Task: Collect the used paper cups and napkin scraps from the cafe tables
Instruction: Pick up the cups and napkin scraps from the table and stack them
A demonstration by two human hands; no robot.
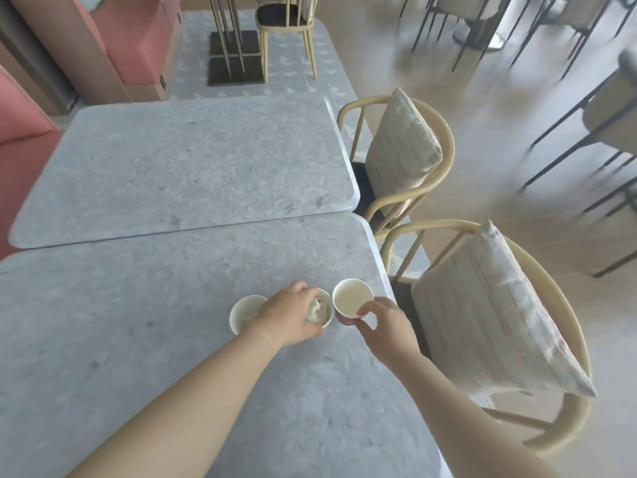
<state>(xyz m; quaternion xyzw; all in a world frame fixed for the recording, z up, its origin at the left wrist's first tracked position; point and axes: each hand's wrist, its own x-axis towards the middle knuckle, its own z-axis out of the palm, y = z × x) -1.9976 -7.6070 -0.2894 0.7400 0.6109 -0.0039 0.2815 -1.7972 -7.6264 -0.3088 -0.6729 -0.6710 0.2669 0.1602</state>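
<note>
Grey speckled table point(172, 339) is seen pushed against a second one, with cushioned chairs point(499, 305) to the right. Three paper cups are grouped near its right edge. The middle cup point(327, 317) (a crumpled napkin scrap point(315, 309) lies inside) is gripped by the curled fingers of the left hand point(286, 317). The right cup point(351, 298), tilted, is pinched at its rim by the right hand point(386, 326). The left cup point(243, 313) is left untouched beside them.
</note>
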